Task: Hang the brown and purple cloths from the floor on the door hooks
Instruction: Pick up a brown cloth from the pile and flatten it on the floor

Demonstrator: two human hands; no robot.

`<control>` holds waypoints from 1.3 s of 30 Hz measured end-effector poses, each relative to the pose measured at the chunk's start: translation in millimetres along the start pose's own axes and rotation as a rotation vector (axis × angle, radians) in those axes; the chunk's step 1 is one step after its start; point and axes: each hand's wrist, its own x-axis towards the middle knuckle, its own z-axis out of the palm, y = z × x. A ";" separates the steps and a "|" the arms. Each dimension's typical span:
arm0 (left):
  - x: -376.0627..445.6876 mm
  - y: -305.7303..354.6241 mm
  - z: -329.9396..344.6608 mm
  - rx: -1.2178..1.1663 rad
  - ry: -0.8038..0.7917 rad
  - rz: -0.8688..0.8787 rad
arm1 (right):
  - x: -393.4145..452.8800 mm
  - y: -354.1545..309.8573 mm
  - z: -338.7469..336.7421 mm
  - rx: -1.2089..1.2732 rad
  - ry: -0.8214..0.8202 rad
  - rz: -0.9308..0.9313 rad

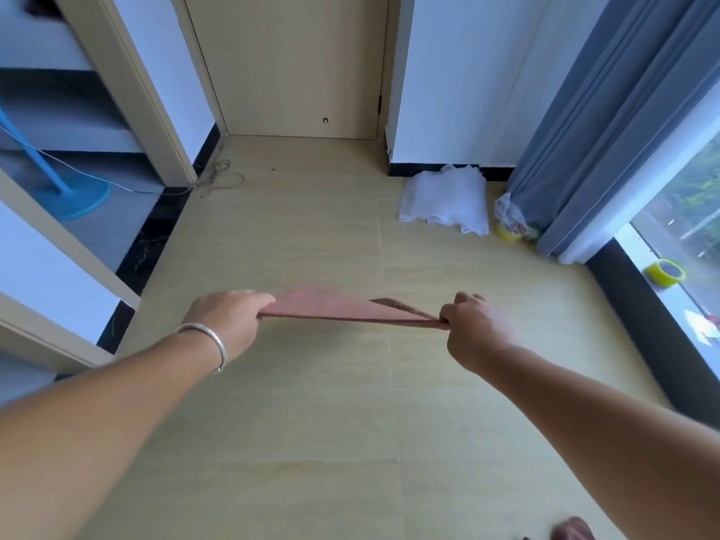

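- Cloth [335, 305], pinkish-brown, is stretched flat between 2 hands, held up in the air above the floor [311, 422] and seen nearly edge-on.
- The left hand [226, 317] has its grip clamped on the cloth's left end, fingers curled over the top and thumb beneath; a silver bangle [210, 341] circles that wrist.
- The right hand [471, 329] pinches the cloth's right end in a tight grip, and a darker brown fold rises just beside its fingers.
- At the bottom right edge, a small reddish-purple piece [572, 530] lies on the floor, mostly cut off, so I cannot tell what it is.
- Ahead stands a pale wooden door [296, 64], closed.
- A white bundle of fabric [444, 200] lies on the floor against the wall, near a grey curtain [607, 111].
- A yellow roll of tape [665, 272] sits on the window sill.
- A blue fan base [74, 200] stands in the doorway to the left.
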 end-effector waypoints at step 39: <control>-92.0 10.3 487.1 -0.405 -0.338 -0.421 | -115.9 8.7 481.4 0.481 -0.391 0.470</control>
